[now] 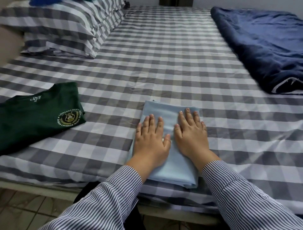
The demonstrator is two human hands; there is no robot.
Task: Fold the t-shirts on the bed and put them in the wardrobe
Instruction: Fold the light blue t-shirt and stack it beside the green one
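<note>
A light blue t-shirt [165,108] lies folded into a narrow rectangle near the front edge of the bed [164,57]. My left hand [151,139] and my right hand [191,136] lie flat on it side by side, fingers straight, pressing it down. To the left, a dark green t-shirt [32,115] with a round gold and white crest is spread on the checked sheet, apart from both hands. No wardrobe is in view.
Checked pillows [65,29] are stacked at the back left. A dark blue blanket [265,49] lies bunched along the right side. A blue item [44,2] shows at the top left edge. Tiled floor [24,210] is below the bed edge.
</note>
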